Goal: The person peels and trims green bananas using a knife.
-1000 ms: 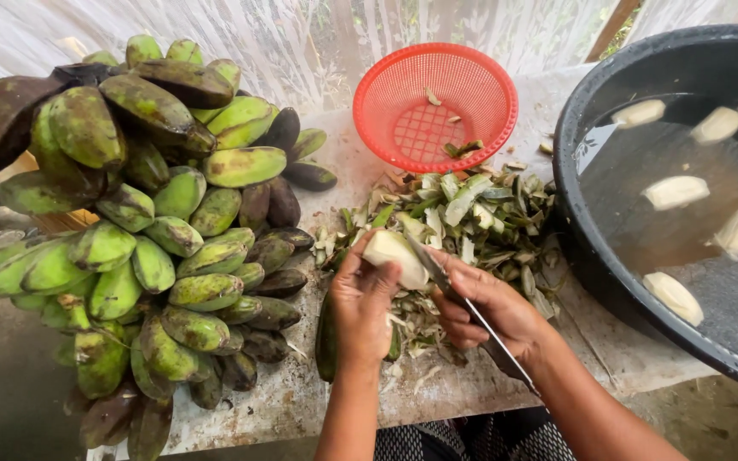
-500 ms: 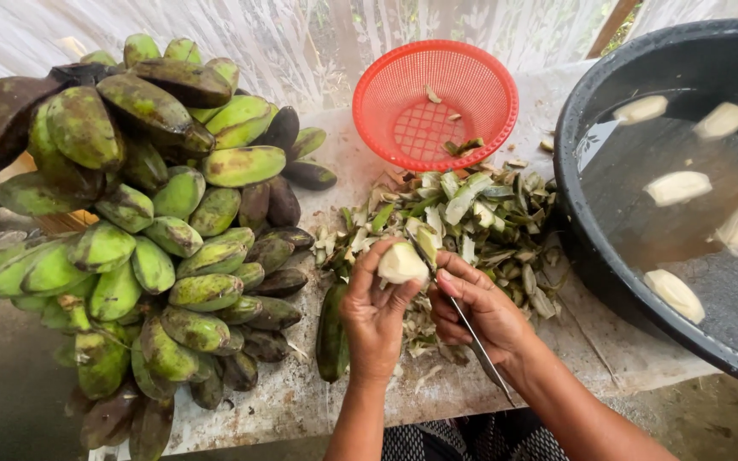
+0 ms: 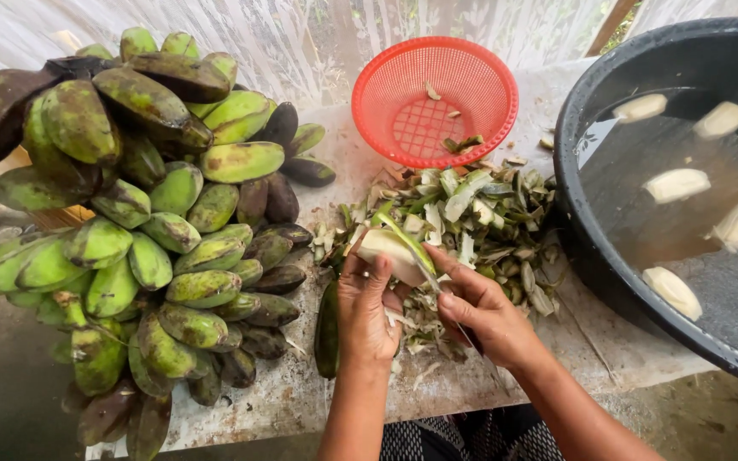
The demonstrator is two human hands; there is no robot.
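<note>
My left hand (image 3: 367,309) grips half-peeled banana (image 3: 390,250); my right hand (image 3: 482,312) clenches knife (image 3: 448,304) over peel pile (image 3: 463,213) on desk (image 3: 301,394).

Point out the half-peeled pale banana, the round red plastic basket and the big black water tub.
half-peeled pale banana (image 3: 389,248), head view, bare flesh.
round red plastic basket (image 3: 377,102), head view, left wall.
big black water tub (image 3: 642,55), head view, upper rim.
</note>
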